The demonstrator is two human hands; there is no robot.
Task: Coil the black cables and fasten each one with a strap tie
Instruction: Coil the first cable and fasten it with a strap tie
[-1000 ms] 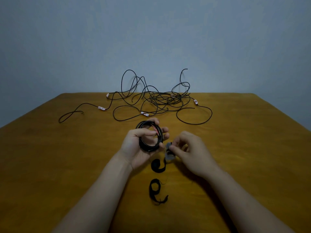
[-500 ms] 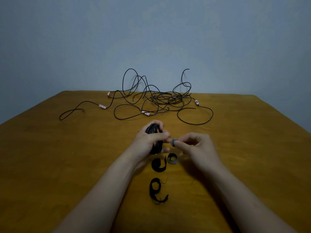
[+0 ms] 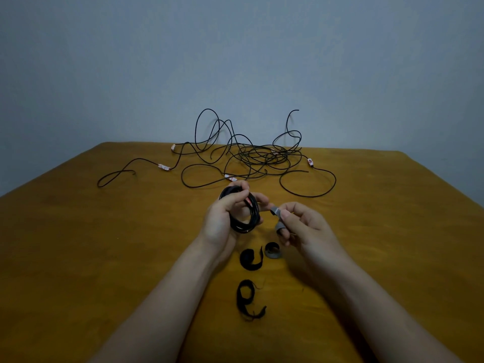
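My left hand (image 3: 225, 218) grips a coiled black cable (image 3: 245, 213) above the middle of the wooden table (image 3: 104, 244). Just right of the coil, my right hand (image 3: 306, 226) pinches a grey strap tie (image 3: 277, 212) between thumb and fingers, its end close to the coil's right side. A tangle of loose black cables (image 3: 251, 155) with white and red tags lies at the far side of the table. On the table below my hands lie a grey curled strap tie (image 3: 273, 251) and two black curled strap ties (image 3: 251, 262), (image 3: 247, 299).
The table's far edge meets a plain blue-grey wall (image 3: 235, 61). One cable end (image 3: 115, 175) trails out to the far left, another loop (image 3: 311, 184) to the far right.
My left hand has turned the coil so that its ring faces me more. My right hand has partly unrolled the grey strap tie and holds it beside the coil.
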